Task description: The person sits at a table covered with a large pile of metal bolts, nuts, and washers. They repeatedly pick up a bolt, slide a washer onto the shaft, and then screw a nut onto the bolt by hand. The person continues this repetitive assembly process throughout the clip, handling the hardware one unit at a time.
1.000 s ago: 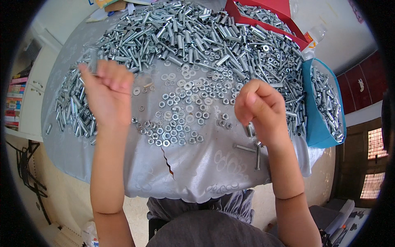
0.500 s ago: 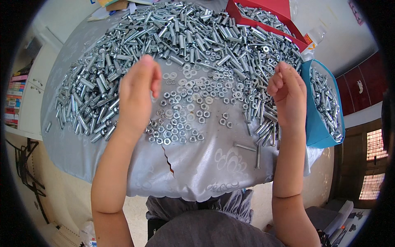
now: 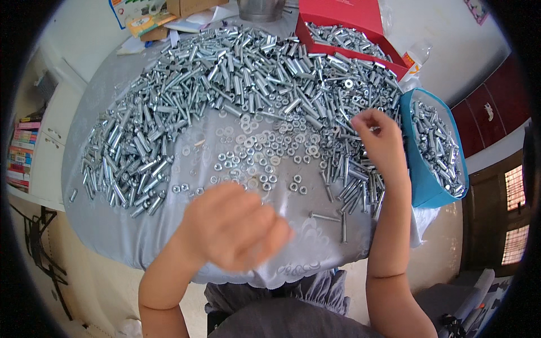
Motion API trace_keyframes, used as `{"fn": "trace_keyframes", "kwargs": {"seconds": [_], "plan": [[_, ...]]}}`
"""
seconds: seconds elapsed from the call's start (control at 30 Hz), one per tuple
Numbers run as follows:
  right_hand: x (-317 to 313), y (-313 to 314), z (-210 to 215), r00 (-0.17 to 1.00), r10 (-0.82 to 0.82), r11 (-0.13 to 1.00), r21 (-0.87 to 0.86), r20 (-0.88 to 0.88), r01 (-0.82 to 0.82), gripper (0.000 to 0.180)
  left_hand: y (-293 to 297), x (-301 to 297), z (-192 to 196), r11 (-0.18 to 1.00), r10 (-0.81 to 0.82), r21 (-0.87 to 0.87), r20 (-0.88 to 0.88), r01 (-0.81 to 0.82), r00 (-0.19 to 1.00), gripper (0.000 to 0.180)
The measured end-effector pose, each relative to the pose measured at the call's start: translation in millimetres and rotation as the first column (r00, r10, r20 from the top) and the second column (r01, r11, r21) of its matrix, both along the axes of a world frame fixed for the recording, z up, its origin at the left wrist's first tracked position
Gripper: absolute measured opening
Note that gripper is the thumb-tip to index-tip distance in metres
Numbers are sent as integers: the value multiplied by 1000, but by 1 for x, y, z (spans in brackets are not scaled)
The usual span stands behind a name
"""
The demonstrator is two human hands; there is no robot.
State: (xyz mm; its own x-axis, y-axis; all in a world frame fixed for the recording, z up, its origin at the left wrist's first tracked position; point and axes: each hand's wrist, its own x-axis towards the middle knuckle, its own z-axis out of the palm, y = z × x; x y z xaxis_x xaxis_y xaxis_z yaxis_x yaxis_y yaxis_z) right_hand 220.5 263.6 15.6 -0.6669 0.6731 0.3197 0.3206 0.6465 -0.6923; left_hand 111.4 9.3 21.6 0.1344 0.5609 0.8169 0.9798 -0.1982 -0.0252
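Note:
A grey cloth covers the table [image 3: 135, 236], which carries a wide heap of silver bolts and sleeves [image 3: 236, 79]. Washers and nuts [image 3: 259, 152] lie scattered in front of the heap. My left hand [image 3: 234, 225] is blurred by motion above the near part of the cloth, fingers curled; nothing can be made out in it. My right hand [image 3: 380, 143] reaches into the bolts at the right side, next to a blue box [image 3: 420, 188] full of bolts. Its fingertips are pinched together at the pile, and whether they hold a bolt is hidden. Two loose bolts [image 3: 338, 217] lie near the front edge.
A red box [image 3: 338, 17] with more bolts stands at the back right, with a plastic bottle [image 3: 417, 56] beside it. A metal can [image 3: 259, 8], papers and cardboard sit at the far edge. Books [image 3: 22, 152] fill a shelf at the left.
My left hand has swung from the left part of the bolt heap back toward the near edge. My right hand has shifted forward and down into the bolts beside the blue box.

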Motion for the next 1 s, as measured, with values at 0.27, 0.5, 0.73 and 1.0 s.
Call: {"fn": "trace_keyframes", "kwargs": {"seconds": [0.27, 0.5, 0.73, 1.0], "plan": [[17, 2, 4, 982, 109, 971, 197, 156, -139, 21, 14, -4, 18, 984, 116, -130, -82, -126, 990, 11], [14, 5, -2, 964, 92, 960, 236, 250, -153, 15, 75, -58, -2, 904, 368, -353, 350, -243, 861, 15], [13, 6, -13, 968, 88, 935, 315, 235, -162, 15, 128, -66, -47, 828, 484, -434, 232, -355, 844, 17], [1, -8, 0, 970, 237, 930, 279, 49, -241, 13, 120, -52, -30, 907, 391, -288, 309, -306, 867, 20]]}}
